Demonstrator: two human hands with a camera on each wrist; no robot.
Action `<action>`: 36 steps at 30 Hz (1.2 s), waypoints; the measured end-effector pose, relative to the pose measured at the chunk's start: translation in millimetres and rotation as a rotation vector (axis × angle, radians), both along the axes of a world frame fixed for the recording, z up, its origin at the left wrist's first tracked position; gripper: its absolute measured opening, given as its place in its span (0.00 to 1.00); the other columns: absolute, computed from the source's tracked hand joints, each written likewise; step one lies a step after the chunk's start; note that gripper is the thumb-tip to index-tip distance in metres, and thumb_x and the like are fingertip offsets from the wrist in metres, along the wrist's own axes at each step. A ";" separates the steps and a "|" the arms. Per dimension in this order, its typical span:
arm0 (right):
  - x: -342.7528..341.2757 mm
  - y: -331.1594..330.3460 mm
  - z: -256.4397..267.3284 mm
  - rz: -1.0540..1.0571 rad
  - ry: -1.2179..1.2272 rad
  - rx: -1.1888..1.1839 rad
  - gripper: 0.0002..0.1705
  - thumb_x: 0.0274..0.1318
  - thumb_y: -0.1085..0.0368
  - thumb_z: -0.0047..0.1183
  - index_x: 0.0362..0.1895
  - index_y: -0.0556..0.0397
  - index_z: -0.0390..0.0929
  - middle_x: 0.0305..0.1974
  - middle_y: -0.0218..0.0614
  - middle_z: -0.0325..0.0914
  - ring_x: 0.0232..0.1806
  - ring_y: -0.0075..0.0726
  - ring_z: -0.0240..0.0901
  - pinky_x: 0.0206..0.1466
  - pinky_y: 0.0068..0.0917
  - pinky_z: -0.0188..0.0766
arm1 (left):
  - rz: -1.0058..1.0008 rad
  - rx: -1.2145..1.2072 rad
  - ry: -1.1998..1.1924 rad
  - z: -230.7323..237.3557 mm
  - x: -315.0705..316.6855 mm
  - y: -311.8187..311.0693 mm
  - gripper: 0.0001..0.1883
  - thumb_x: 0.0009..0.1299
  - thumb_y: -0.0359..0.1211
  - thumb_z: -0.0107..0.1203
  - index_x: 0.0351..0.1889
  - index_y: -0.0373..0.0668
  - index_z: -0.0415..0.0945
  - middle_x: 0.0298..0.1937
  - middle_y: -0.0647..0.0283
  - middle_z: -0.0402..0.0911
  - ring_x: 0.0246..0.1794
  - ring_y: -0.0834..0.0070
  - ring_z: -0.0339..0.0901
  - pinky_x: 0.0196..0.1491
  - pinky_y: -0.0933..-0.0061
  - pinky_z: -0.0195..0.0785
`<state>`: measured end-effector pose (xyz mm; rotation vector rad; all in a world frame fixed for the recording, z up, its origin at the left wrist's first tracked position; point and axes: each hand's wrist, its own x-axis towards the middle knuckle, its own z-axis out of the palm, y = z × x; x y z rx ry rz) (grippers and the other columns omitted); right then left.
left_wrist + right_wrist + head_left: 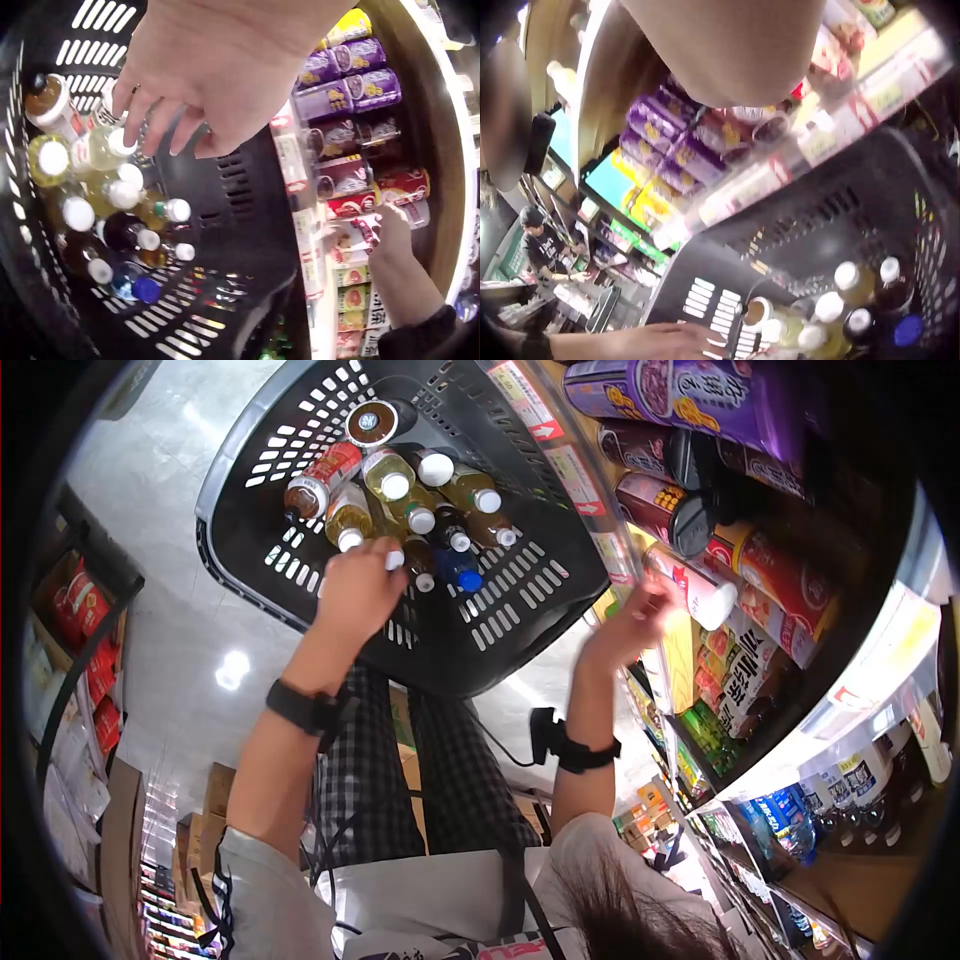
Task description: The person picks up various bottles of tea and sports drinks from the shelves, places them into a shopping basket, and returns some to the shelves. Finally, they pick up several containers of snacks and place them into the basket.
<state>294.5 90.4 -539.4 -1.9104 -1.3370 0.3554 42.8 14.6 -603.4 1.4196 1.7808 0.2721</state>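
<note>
In the head view, the left hand (362, 592) hangs over a black basket (235, 565), its fingers beside a white bottle cap (395, 560). The left wrist view shows this left hand (206, 79) with its fingers apart and slightly bent above the bottles; no bottle is seen in its grip. The right hand (630, 628) is at the shelf beside a pink-and-white can (706, 598). From the left wrist view, the right hand (393, 244) appears against the cans; blur hides whether its fingers grip one. Only a large blurred part of the right hand (731, 49) shows in its wrist view.
Several bottles with white caps and one with a blue cap (469, 580) lie in the basket. Purple cans (700, 395) and brown cans (665, 510) fill the shelf, edged with price labels (575, 478). Another person (544, 244) in a dark cap is in the background.
</note>
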 end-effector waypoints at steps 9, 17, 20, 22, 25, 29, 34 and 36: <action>98.8 27.8 24.7 -0.094 -0.505 0.176 0.39 0.36 0.58 0.71 0.49 0.60 0.62 0.45 0.45 0.66 0.43 0.40 0.67 0.50 0.32 0.66 | -0.092 -0.047 -0.323 45.7 114.5 -15.7 0.14 0.60 0.34 0.52 0.43 0.40 0.72 0.37 0.53 0.77 0.39 0.55 0.75 0.44 0.59 0.67; 63.0 12.8 40.2 -0.014 -0.592 0.298 0.39 0.30 0.68 0.72 0.47 0.58 0.61 0.43 0.45 0.66 0.43 0.42 0.70 0.45 0.35 0.75 | -0.131 -0.172 -0.335 42.8 110.1 -37.3 0.15 0.61 0.35 0.52 0.45 0.41 0.71 0.40 0.54 0.77 0.43 0.58 0.74 0.48 0.57 0.64; 12.0 -8.8 65.0 0.055 -0.408 0.221 0.44 0.30 0.68 0.72 0.53 0.59 0.58 0.49 0.45 0.64 0.48 0.41 0.68 0.50 0.35 0.72 | -0.086 -0.177 -0.308 37.4 87.2 -35.0 0.15 0.61 0.35 0.52 0.45 0.42 0.71 0.39 0.55 0.77 0.42 0.57 0.74 0.48 0.58 0.65; -15.9 -15.4 66.6 0.132 -0.470 0.047 0.46 0.31 0.68 0.71 0.56 0.59 0.57 0.52 0.46 0.62 0.50 0.40 0.67 0.53 0.35 0.69 | -0.079 -0.184 -0.254 34.1 66.4 -27.4 0.15 0.60 0.35 0.52 0.44 0.41 0.71 0.37 0.55 0.77 0.40 0.56 0.75 0.46 0.59 0.65; -47.9 -16.2 17.3 0.152 0.185 -0.347 0.48 0.37 0.61 0.69 0.61 0.60 0.54 0.55 0.46 0.60 0.54 0.42 0.63 0.57 0.35 0.62 | -0.036 -0.131 -0.207 21.0 29.9 -22.2 0.15 0.59 0.34 0.53 0.43 0.41 0.72 0.35 0.55 0.77 0.39 0.56 0.75 0.44 0.59 0.66; -100.1 4.3 -66.9 0.417 -0.069 -0.573 0.47 0.33 0.53 0.69 0.56 0.62 0.61 0.49 0.53 0.64 0.52 0.52 0.63 0.56 0.40 0.60 | 0.001 -0.108 -0.065 -3.2 -21.0 -31.3 0.13 0.59 0.32 0.53 0.41 0.39 0.71 0.34 0.55 0.77 0.38 0.56 0.75 0.42 0.59 0.67; -112.6 34.5 -156.8 0.339 -0.135 -0.640 0.42 0.28 0.57 0.66 0.52 0.60 0.64 0.48 0.55 0.65 0.49 0.56 0.64 0.54 0.41 0.62 | 0.004 -0.138 0.018 -21.5 -61.9 -47.3 0.12 0.59 0.31 0.52 0.41 0.41 0.71 0.34 0.56 0.77 0.37 0.58 0.75 0.43 0.59 0.65; -114.3 51.1 -172.1 0.355 -0.127 -0.586 0.40 0.28 0.57 0.65 0.51 0.60 0.65 0.47 0.54 0.65 0.48 0.56 0.64 0.52 0.41 0.63 | -0.011 -0.172 -0.010 -16.7 -63.3 -42.3 0.12 0.59 0.31 0.52 0.42 0.41 0.71 0.34 0.57 0.77 0.38 0.58 0.75 0.43 0.59 0.65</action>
